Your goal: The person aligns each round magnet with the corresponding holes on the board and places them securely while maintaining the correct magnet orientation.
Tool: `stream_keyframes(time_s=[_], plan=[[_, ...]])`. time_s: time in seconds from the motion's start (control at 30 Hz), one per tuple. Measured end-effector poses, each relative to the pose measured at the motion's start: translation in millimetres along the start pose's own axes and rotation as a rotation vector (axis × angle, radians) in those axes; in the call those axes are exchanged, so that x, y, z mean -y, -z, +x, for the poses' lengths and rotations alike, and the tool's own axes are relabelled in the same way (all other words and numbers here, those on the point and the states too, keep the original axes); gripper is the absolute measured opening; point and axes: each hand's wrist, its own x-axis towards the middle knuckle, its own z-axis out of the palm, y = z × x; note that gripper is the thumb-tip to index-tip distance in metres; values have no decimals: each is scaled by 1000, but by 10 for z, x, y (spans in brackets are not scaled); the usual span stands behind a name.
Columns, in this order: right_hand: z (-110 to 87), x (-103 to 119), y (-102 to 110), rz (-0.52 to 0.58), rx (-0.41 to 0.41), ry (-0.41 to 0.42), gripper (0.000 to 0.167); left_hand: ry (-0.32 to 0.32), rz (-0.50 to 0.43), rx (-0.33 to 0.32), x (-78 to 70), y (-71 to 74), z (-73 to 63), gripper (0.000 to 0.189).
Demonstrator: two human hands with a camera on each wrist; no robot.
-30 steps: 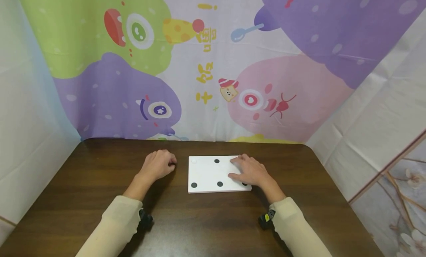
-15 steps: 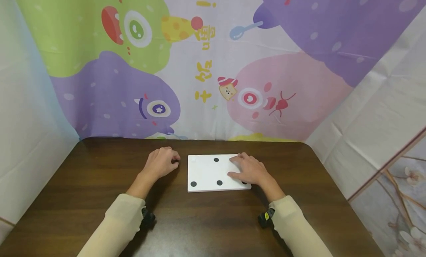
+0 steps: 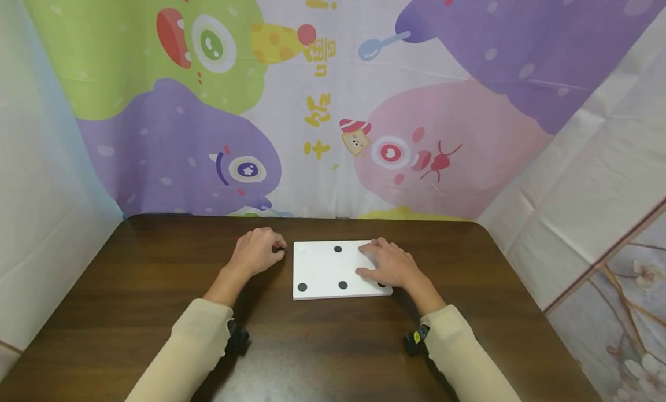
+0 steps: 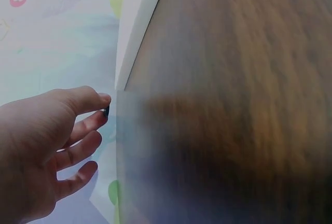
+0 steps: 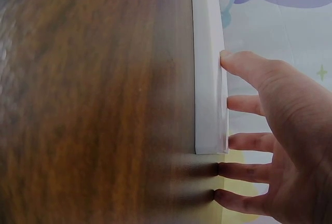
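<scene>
A white rectangular board [image 3: 318,267] lies flat on the table, with several black discs [image 3: 343,285] on its top face. A faint pale round mark [image 3: 303,250] shows at its far left corner. My right hand [image 3: 391,264] rests on the board's right end, thumb and fingers spread. Some fingertips reach past the edge in the right wrist view, and the hand partly covers a disc at the near right corner. Just left of the board is my left hand [image 3: 258,253]. In the left wrist view its thumb and index finger pinch a small black disc [image 4: 107,111].
The brown wooden table [image 3: 312,350] extends around the board. Behind it hangs a cloth [image 3: 333,188] with cartoon monsters, and pale cloth walls [image 3: 567,217] stand at both sides. Each wrist wears a small black camera [image 3: 415,341].
My left hand has moved right, closer to the board's left edge. The right hand stays on the board. The view has shifted slightly.
</scene>
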Motion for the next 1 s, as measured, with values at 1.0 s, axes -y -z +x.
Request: stream_keyframes(time_s=[1.0], plan=[[4, -12, -2, 0, -4, 6, 68, 31, -10, 54, -443, 217, 73, 14]])
